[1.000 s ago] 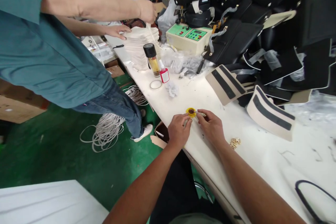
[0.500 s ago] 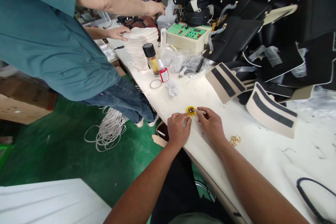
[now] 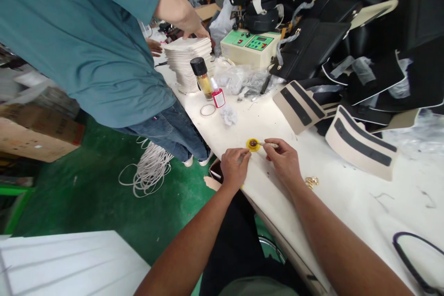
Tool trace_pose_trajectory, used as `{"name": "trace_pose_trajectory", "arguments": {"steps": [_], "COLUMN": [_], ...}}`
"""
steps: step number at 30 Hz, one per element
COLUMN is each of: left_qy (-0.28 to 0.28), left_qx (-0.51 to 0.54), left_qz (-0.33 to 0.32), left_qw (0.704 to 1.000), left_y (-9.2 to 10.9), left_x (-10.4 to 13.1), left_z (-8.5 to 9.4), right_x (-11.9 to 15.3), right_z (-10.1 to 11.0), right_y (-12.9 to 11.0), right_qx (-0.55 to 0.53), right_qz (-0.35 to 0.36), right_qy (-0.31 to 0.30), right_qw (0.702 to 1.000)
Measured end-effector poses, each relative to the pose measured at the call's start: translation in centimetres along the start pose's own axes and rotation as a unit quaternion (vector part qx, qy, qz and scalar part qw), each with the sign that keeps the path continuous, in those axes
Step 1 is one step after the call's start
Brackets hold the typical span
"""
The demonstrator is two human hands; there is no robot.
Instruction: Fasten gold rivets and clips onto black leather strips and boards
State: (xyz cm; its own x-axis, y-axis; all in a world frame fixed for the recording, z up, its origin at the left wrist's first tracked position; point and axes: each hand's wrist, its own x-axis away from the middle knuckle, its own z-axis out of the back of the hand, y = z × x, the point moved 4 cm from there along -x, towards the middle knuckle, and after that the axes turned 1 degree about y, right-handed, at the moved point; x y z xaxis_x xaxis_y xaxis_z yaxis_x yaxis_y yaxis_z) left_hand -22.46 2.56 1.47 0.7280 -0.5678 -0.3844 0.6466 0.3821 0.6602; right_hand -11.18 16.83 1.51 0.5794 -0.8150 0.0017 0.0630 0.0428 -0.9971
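Note:
A small round yellow dish (image 3: 253, 144) with dark brown contents sits on the white table. My right hand (image 3: 282, 159) pinches a thin pale-handled tool (image 3: 272, 145), its tip at the dish. Just left of the dish, my left hand (image 3: 235, 166) is closed at the table's edge, its thumb and forefinger pressed together; what they hold is too small to make out. Several gold-coloured metal pieces (image 3: 311, 182) lie right of my right forearm.
Beyond the dish are crumpled white tissue (image 3: 229, 114), a red bottle (image 3: 218, 95), a black-capped bottle (image 3: 202, 78) and a ring (image 3: 207, 110). A person in teal (image 3: 114, 46) touches a stack of pale sheets (image 3: 189, 62). Striped beige pieces (image 3: 360, 143) lie right.
The person in teal has leaned further right, arm now bent over the stack. My right hand has drawn slightly right with the tool, showing more of the dish. My left hand has barely moved.

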Motion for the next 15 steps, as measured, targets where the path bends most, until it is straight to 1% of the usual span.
{"name": "trace_pose_trajectory", "arguments": {"steps": [3, 6, 10, 15], "left_qy": [0.009, 0.013, 0.018, 0.019], "left_qx": [0.006, 0.015, 0.032, 0.032], "left_qz": [0.018, 0.039, 0.059, 0.057], "left_qw": [1.0, 0.999, 0.998, 0.998], "left_y": [-0.4, -0.8, -1.1, -0.9], "left_x": [0.0, 0.1, 0.1, 0.1], "left_z": [0.0, -0.2, -0.4, -0.3], "right_x": [0.2, 0.3, 0.3, 0.3], "right_z": [-0.1, -0.4, -0.9, -1.0], "right_y": [-0.2, -0.1, 0.0, -0.2], "right_qx": [-0.06, -0.097, -0.096, -0.087], "right_qz": [-0.01, -0.005, -0.002, 0.008], "right_qy": [-0.022, -0.027, -0.028, -0.04], "right_qw": [0.998, 0.995, 0.995, 0.995]}}
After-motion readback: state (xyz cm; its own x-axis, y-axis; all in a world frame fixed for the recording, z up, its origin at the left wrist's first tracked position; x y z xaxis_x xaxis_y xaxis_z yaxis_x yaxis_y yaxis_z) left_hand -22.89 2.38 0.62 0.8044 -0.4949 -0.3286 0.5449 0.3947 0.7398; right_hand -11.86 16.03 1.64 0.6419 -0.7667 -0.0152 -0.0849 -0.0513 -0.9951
